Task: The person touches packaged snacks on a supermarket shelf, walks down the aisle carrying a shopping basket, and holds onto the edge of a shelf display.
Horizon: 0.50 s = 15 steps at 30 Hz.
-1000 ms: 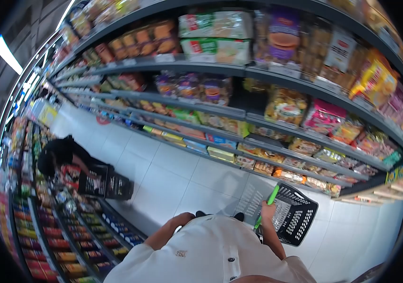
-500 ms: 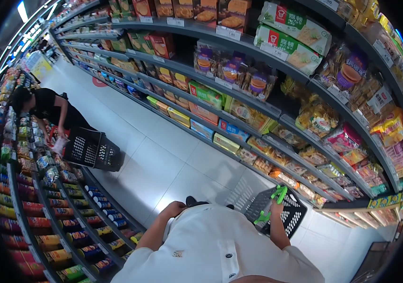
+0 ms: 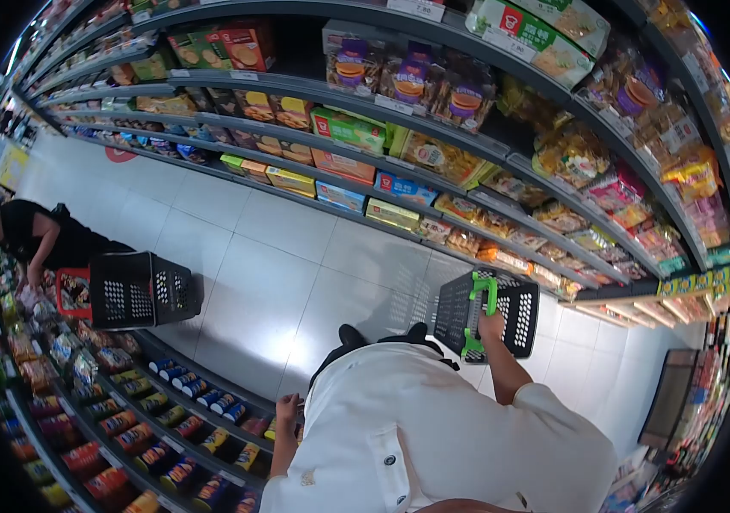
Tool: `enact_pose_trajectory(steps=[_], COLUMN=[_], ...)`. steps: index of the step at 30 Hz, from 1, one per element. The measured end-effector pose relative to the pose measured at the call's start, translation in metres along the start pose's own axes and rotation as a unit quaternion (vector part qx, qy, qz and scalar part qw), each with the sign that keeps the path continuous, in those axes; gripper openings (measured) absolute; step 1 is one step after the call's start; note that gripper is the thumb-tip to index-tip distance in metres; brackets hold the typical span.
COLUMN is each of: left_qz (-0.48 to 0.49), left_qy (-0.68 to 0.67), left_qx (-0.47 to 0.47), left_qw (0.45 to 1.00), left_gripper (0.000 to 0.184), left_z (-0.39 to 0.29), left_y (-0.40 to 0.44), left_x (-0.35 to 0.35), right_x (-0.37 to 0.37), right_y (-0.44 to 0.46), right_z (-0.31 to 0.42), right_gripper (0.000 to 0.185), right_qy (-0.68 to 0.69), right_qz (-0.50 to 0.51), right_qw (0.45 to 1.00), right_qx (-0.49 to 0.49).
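My right hand [image 3: 490,326] is closed round the green handle [image 3: 471,340] of a black shopping basket [image 3: 514,318], which rests on the floor to the right of my feet. The basket has a pattern of holes in its walls. My left hand [image 3: 289,407] hangs at my left side beside the lower snack shelves, its fingers curled; whether anything is in it is too small to tell. My white shirt fills the lower middle of the view.
Shelves of packaged biscuits [image 3: 349,131] curve along the far side of the aisle. Canned snacks line the shelf [image 3: 168,440] at lower left. Another person [image 3: 31,235] leans towards the left shelves beside a black basket [image 3: 147,291] with a red handle. Tiled floor [image 3: 254,291] lies between.
The view has turned and moved, so the other person's basket appears larger. My left hand has moved down, away from my waist. My right hand has kept hold of the green handle.
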<state>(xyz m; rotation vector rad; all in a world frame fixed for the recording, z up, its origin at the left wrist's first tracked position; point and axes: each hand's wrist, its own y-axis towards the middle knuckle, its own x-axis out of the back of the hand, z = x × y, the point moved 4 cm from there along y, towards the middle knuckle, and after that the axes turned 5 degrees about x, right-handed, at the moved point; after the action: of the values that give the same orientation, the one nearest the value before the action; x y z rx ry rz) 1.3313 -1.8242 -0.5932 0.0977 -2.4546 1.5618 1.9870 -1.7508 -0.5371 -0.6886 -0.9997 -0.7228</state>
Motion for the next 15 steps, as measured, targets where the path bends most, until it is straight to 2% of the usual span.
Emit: enact_pose_trajectory(steps=[2, 6, 11, 13, 14, 15], left_qz=[-0.002, -0.016, -0.014, -0.012, -0.009, 0.014], left_qy=[-0.081, -0.135, -0.186, -0.200, -0.212, -0.215], left_qx=[0.003, 0.028, -0.039, -0.043, -0.049, -0.058], left_qw=[0.997, 0.990, 0.982, 0.979, 0.976, 0.975], left_gripper=[0.024, 0.023, 0.026, 0.026, 0.027, 0.027], left_z=[0.019, 0.003, -0.050, -0.056, -0.063, -0.056], left_y=[0.020, 0.048, 0.057, 0.049, 0.047, 0.053], left_x=[0.018, 0.036, 0.037, 0.034, 0.032, 0.033], right_x=[-0.010, -0.027, -0.054, -0.051, -0.072, -0.067], right_y=[-0.007, -0.018, -0.023, -0.030, -0.012, -0.012], right_z=[0.008, 0.027, 0.033, 0.059, 0.045, 0.061], right_gripper=[0.034, 0.038, 0.042, 0.023, 0.019, 0.019], right_qy=[-0.014, -0.029, 0.028, 0.185, 0.177, 0.182], right_qz=[0.006, 0.037, 0.098, 0.131, 0.097, 0.092], right_qw=[1.000, 0.999, 0.994, 0.971, 0.979, 0.978], right_qx=[0.000, 0.000, -0.030, -0.080, -0.033, -0.037])
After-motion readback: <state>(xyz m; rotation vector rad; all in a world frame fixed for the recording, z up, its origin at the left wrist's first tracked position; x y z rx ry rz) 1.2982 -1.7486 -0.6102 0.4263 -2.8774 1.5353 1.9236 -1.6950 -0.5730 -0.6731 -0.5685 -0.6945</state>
